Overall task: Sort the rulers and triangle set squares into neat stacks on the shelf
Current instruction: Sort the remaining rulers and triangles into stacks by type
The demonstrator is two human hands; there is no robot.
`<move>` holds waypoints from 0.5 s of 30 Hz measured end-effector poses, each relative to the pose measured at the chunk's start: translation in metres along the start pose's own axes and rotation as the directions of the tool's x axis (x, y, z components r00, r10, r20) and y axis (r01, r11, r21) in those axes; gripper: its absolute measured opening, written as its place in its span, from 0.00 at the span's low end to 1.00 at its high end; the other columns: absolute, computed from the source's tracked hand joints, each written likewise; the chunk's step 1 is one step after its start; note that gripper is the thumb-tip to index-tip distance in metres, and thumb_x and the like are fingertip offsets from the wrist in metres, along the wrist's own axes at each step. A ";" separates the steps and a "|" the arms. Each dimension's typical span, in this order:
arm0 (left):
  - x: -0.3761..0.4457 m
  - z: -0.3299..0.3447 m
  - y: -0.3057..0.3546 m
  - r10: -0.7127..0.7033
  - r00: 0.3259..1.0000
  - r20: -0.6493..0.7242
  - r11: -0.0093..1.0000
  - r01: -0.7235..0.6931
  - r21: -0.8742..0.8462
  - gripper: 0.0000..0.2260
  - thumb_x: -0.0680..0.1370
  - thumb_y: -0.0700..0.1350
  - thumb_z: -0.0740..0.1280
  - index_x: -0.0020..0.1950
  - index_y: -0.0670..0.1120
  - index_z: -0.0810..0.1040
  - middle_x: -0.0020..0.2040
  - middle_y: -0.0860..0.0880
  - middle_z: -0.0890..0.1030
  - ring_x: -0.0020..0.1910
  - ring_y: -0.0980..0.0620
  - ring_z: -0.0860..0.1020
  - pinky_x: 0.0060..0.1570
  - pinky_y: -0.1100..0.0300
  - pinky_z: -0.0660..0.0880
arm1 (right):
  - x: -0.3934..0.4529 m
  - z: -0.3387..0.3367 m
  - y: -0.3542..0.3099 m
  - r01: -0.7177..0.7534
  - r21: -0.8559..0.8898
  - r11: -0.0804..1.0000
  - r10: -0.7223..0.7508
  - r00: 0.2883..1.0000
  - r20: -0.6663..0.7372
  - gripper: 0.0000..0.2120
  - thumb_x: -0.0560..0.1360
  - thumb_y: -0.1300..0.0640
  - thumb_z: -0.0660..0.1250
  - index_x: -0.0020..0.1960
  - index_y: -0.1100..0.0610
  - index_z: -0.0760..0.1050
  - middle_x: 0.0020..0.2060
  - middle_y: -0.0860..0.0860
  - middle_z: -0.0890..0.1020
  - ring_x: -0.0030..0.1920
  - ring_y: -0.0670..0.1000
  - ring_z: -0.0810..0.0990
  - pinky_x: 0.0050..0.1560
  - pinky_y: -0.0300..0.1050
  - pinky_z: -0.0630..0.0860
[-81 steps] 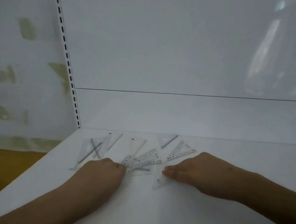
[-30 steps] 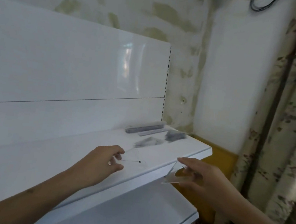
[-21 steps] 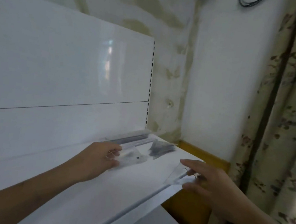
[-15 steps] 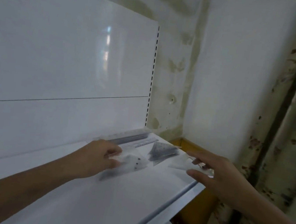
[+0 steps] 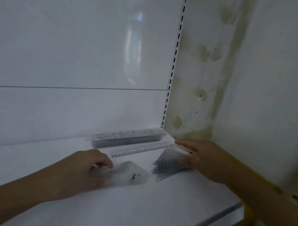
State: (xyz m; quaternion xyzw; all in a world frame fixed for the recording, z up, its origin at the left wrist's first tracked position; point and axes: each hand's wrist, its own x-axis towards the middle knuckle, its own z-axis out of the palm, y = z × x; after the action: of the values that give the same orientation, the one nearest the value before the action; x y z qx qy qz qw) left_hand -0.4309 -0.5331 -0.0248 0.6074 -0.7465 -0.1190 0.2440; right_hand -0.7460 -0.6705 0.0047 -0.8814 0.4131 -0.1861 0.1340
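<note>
On the white shelf [image 5: 134, 209] a stack of clear rulers [image 5: 129, 138] lies along the back panel, with a single ruler [image 5: 140, 150] just in front of it. My left hand [image 5: 85, 170] grips a few clear triangle set squares [image 5: 130, 174] low over the shelf. To the right lies a pile of triangle set squares [image 5: 166, 167] near the shelf's end. My right hand [image 5: 202, 159] pinches one clear set square [image 5: 179, 150] between finger and thumb, right on top of that pile. Motion blur softens the details.
The shelf's white back panel [image 5: 77, 50] rises behind, with a slotted upright [image 5: 173, 69] at its right edge. A stained wall [image 5: 259, 69] closes off the right side. The shelf's front edge [image 5: 206, 222] runs diagonally at the lower right.
Both hands left the loose set squares at the shelf's left end and carried some to the right end. The right hand brought its set square in from past the edge onto the pile.
</note>
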 end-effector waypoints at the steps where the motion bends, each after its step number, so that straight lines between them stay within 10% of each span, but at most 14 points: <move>1: -0.001 0.001 0.004 -0.023 1.000 -0.011 1.000 0.023 0.005 0.26 0.60 0.76 0.64 0.53 0.66 0.73 0.53 0.66 0.75 0.52 0.64 0.77 0.53 0.63 0.75 | 0.006 0.001 0.004 0.026 -0.014 1.000 -0.026 0.999 0.040 0.22 0.76 0.46 0.67 0.69 0.43 0.69 0.62 0.39 0.72 0.57 0.37 0.67 0.45 0.17 0.61; 11: -0.015 0.023 0.035 -0.313 0.934 -0.170 0.933 0.336 0.128 0.30 0.55 0.79 0.61 0.50 0.63 0.73 0.48 0.63 0.75 0.49 0.67 0.72 0.42 0.73 0.70 | 0.032 0.017 0.035 0.234 0.170 0.957 -0.260 0.954 0.149 0.24 0.74 0.45 0.69 0.68 0.44 0.70 0.59 0.34 0.69 0.60 0.34 0.68 0.51 0.14 0.57; 15: -0.017 0.033 0.040 -0.326 0.918 -0.226 0.908 0.371 0.196 0.10 0.69 0.58 0.72 0.45 0.65 0.72 0.44 0.61 0.76 0.48 0.67 0.72 0.39 0.72 0.68 | 0.033 0.019 0.042 0.295 0.176 0.939 -0.322 0.935 0.149 0.25 0.72 0.47 0.72 0.67 0.46 0.72 0.59 0.36 0.72 0.58 0.34 0.69 0.50 0.15 0.59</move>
State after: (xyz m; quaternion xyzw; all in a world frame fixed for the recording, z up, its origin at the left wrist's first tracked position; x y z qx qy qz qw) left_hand -0.4795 -0.5111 -0.0379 0.7644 -0.6079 -0.0137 0.2146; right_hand -0.7462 -0.7204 -0.0215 -0.9355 0.2407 -0.1571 0.2054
